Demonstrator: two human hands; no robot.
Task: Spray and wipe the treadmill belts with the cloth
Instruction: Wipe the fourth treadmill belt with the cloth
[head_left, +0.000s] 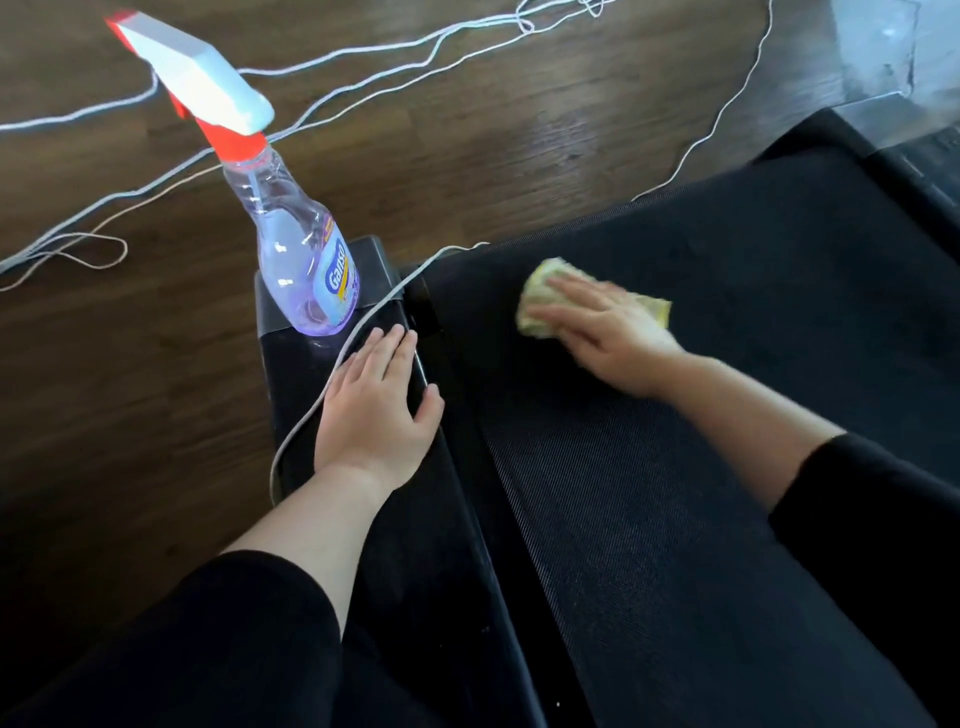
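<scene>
Starting at your far left, white cords (78, 254) trail in loose loops over the dark wooden floor (130, 389). Next comes the spray bottle (306, 260), standing upright on the far end of the treadmill's black side rail (415, 519), its clear body holding pale purple liquid and its red-and-white trigger head pointing up and to the left. One white cord (363, 320) runs over the rail just beside the bottle's base and past your left hand (376, 400), which lies flat on the rail, fingers straight and together, gripping nothing. To the right stretches the black treadmill belt (675, 519). Your right hand (608, 332), blurred, presses the yellowish cloth (535, 293) flat against the belt's far part with straight fingers; the cloth pokes out on either side of the hand. Black sleeves (249, 649) cover both arms near the lower edge.
</scene>
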